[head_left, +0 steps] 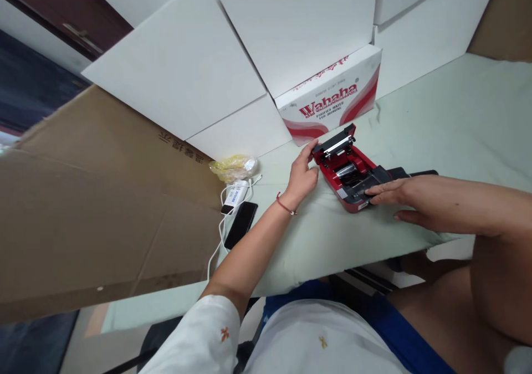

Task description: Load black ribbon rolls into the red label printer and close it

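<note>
A small red-and-black device with its hinged lid open, probably a portable printer [344, 174], sits on a pale green surface [453, 119]. A dark roller shows inside it, and a metal strip runs along the raised lid. My left hand [301, 175], with a red string on its wrist, grips the device's left side. My right hand [393, 192] comes in from the right, its fingers over the device's near black part. A long black piece [411, 173] sticks out behind that hand, partly hidden.
A black smartphone [241, 224] and a white power bank [235, 195] with white cables lie left of my left arm. Behind them are a yellow plastic bag [233, 168], a Wahaha water carton [328, 100], white boards [174, 58] and a large brown cardboard sheet [100, 213].
</note>
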The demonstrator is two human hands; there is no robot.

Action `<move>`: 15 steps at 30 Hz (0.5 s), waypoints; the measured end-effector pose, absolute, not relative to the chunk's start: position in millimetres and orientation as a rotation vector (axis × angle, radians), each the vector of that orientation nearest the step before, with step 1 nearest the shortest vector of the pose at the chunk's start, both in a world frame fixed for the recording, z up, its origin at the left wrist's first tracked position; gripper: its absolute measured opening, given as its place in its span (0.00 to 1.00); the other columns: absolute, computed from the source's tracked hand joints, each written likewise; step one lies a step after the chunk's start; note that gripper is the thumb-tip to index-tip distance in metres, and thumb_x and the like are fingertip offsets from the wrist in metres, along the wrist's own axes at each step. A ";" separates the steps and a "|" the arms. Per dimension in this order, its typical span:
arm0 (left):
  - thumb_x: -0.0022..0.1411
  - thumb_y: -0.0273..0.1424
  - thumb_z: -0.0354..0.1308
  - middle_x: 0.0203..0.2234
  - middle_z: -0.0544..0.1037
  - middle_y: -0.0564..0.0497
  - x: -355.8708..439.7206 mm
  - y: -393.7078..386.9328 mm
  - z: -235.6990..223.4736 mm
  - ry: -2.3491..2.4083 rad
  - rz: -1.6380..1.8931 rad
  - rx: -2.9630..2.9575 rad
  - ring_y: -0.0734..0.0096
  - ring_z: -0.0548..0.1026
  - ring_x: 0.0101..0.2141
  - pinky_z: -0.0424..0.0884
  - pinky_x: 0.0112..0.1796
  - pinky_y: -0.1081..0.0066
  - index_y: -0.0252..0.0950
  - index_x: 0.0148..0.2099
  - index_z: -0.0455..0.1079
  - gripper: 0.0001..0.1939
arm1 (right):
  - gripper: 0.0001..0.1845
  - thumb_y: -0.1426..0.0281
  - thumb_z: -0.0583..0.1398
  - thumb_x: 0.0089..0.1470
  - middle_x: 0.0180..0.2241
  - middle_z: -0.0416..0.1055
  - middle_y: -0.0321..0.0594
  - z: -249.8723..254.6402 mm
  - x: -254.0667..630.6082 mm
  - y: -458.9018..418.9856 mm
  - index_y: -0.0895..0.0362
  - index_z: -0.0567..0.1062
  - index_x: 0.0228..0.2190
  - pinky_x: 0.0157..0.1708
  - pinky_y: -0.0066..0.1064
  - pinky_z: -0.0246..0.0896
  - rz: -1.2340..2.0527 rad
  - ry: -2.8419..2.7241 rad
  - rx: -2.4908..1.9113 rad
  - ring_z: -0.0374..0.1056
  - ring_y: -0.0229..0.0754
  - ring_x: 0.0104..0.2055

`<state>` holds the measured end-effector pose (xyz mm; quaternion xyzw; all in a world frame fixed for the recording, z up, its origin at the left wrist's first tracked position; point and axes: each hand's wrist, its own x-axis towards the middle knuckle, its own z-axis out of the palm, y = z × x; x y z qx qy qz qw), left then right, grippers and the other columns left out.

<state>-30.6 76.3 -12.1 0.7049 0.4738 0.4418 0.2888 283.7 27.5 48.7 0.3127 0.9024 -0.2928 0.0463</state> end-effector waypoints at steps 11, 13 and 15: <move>0.54 0.10 0.49 0.64 0.79 0.47 -8.0 6.8 -14.9 1.339 0.668 2.521 0.64 0.75 0.66 0.75 0.65 0.55 0.41 0.63 0.77 0.40 | 0.34 0.68 0.57 0.58 0.67 0.71 0.38 47.1 281.8 30.9 0.42 0.76 0.65 0.63 0.53 0.69 -0.915 2.705 1.040 0.70 0.61 0.66; 0.54 0.10 0.50 0.64 0.79 0.48 -5.7 6.6 -16.6 1.357 0.638 2.550 0.64 0.75 0.66 0.76 0.65 0.56 0.41 0.63 0.76 0.40 | 0.33 0.67 0.58 0.57 0.66 0.72 0.37 44.9 282.9 32.1 0.40 0.77 0.64 0.61 0.52 0.70 -0.916 2.727 1.058 0.71 0.61 0.65; 0.53 0.10 0.51 0.63 0.79 0.48 -5.2 9.4 -16.7 1.339 0.630 2.559 0.64 0.76 0.65 0.76 0.64 0.56 0.41 0.62 0.77 0.38 | 0.34 0.66 0.59 0.56 0.65 0.73 0.34 45.7 282.7 32.8 0.38 0.77 0.63 0.61 0.51 0.70 -0.934 2.721 1.081 0.72 0.60 0.64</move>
